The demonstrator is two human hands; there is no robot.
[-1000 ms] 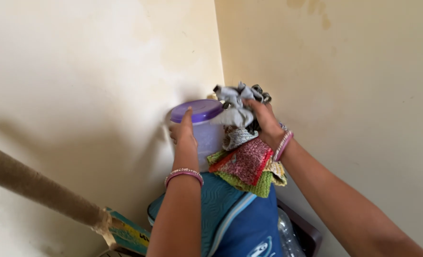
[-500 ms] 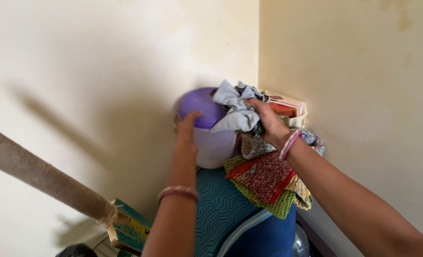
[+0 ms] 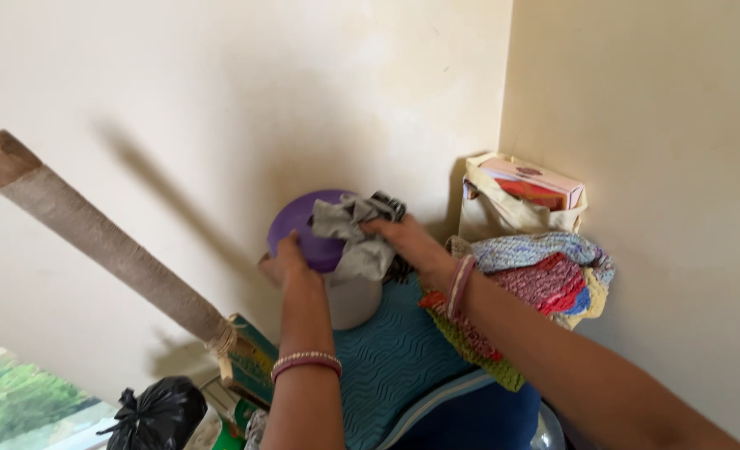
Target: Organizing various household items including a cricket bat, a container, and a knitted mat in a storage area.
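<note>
A white plastic container [image 3: 352, 298] with a purple lid [image 3: 303, 228] stands in the wall corner on a blue quilted cover [image 3: 395, 358]. My left hand [image 3: 283, 262] grips the lid's left edge. My right hand [image 3: 403, 239] presses a crumpled grey cloth [image 3: 351, 232] onto the lid's top and right side. Both wrists wear bangles. The cloth hides the right part of the lid.
A pile of knitted cloths [image 3: 545, 279] in red, green, blue and yellow lies right of the container. Behind it a cream bag [image 3: 511, 210] holds a box. A long wrapped pole [image 3: 95, 237] leans on the left wall. A black plastic bag [image 3: 157, 410] sits below.
The camera has tilted down and left. My right hand has brought the grey cloth down from above the pile onto the purple lid. My left hand stays on the lid.
</note>
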